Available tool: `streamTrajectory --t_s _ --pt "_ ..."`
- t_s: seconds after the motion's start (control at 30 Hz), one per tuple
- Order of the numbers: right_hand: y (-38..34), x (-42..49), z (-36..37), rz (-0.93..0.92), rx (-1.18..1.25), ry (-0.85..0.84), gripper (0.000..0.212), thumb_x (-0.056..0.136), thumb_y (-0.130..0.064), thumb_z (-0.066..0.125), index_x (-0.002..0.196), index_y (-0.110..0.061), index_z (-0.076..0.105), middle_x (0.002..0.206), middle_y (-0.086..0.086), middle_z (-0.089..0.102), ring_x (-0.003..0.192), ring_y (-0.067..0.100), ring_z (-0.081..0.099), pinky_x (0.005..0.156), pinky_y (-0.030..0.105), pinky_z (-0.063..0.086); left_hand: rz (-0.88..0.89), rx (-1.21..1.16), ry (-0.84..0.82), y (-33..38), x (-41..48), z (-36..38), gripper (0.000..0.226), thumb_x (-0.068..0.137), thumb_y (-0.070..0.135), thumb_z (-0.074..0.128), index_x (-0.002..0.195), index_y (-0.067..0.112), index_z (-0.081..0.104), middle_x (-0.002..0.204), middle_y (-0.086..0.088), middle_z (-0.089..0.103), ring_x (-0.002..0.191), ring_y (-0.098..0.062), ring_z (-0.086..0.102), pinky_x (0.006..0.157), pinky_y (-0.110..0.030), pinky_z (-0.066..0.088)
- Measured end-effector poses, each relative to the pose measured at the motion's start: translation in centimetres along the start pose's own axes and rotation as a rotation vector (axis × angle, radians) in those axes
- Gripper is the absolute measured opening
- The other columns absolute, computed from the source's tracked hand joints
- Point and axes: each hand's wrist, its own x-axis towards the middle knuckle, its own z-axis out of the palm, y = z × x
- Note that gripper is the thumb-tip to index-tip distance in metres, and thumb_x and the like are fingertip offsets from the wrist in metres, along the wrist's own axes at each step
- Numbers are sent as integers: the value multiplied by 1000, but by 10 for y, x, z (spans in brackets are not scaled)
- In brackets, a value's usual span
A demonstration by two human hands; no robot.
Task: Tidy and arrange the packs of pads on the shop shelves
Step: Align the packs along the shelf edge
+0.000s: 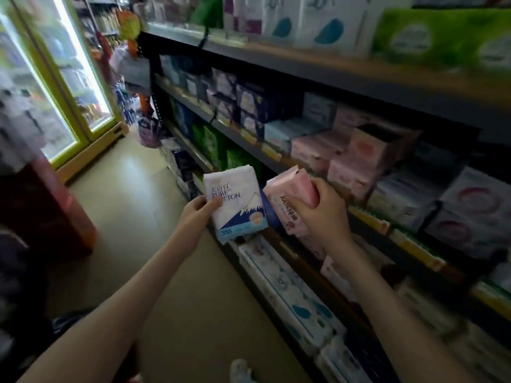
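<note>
Head view: shop aisle, dark shelving along the right, blurred at the edges.
Left hand (pixel 199 210): clamped on the white pack (pixel 236 203), thumb across its front, fingers behind.
White pack: held upright in the air just in front of the shelves, front face toward the camera — "PURE" and part of a second word legible, blue mountain print, "355" on the bottom band.
Right hand (pixel 322 210): wrapped around the pink pack (pixel 290 201), gripping its right end from above.
Pink pack: tilted, lying on its side in the grasp, just beside the white pack and close to the middle shelf edge (pixel 367 217); touching or apart from the white pack — cannot tell.
Middle shelf: rows of pink, white and pale blue packs (pixel 356 158), stacked two high in places.
Upper shelf: large white and green bundles (pixel 442 37).
Lower shelf: white packs with blue drop prints (pixel 293 305).
Far end: lit glass-door cooler (pixel 69 87) with green frame, left of the aisle.
Floor (pixel 132 205): pale, glossy.
</note>
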Motion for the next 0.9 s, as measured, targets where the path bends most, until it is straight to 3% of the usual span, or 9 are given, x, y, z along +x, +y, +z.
streamTrajectory --t_s 0.17,0.27,0.47,0.63,0.77,0.9 --pt "-24 125 107 -23 72 -69 25 84 -33 70 102 -27 54 94 -12 57 81 -6 52 60 10 39 -9 6 85 18 129 -63 11 91 21 59 100 14 61 106 -10 69 94 -25 66 86 -40 53" --pt "-40 196 177 -14 63 -114 22 85 -32 69 99 -26 53 92 -9 57 78 -1 55 53 10 39 -15 20 144 29 197 -111 8 91 21 60 97 17 62 102 -8 70 90 -23 67 82 -38 54" --pt "-60 315 309 -4 -38 -205 27 86 -31 67 106 -22 51 101 -6 53 82 1 52 56 10 34 -22 16 150 40 335 -218 14 92 22 58 103 13 61 104 -9 70 93 -26 68 81 -36 56" --pt "-72 415 402 54 -61 -93 41 86 -29 66 123 -14 52 112 -2 56 100 13 54 71 17 42 -2 21 28 60 478 -282 17 92 22 57 107 14 60 105 -6 70 92 -21 69 74 -28 57" --pt "-88 486 458 90 -73 -5 30 87 -29 65 113 -19 52 101 -6 54 95 12 54 69 17 43 -2 22 -96 83 583 -312 20 92 19 58 109 12 62 106 -6 71 93 -22 68 74 -28 57" --pt "-94 544 495 98 -86 80 38 86 -32 66 119 -17 54 110 0 60 98 15 57 82 32 49 -30 32 -223 100 670 -321 28 91 20 58 115 5 60 107 -10 70 91 -23 69 74 -29 57"
